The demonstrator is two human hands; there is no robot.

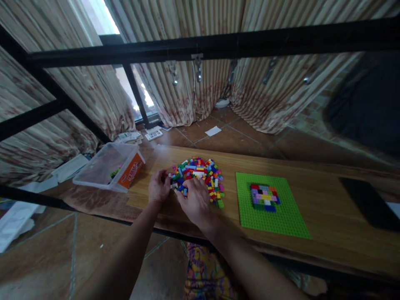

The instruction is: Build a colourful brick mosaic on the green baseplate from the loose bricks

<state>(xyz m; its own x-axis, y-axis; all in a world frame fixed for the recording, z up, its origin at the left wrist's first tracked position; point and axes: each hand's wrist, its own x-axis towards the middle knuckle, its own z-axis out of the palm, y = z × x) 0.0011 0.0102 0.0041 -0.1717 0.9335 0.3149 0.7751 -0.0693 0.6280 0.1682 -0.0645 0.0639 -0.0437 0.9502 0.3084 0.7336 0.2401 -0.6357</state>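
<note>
A heap of small coloured bricks (200,173) lies on the wooden table (312,187). My left hand (158,187) rests at the heap's left edge, fingers curled at the bricks there. My right hand (196,200) lies over the near side of the heap, fingers bent down among the bricks; what they grip is hidden. To the right lies a green baseplate (281,216) with a small patch of coloured bricks (264,197) built on it.
A clear plastic tub (108,168) with an orange label lies tipped at the table's left end. A dark flat object (368,202) sits at the far right. Black frame bars (200,48) cross above. Papers lie on the tiled floor by the curtains.
</note>
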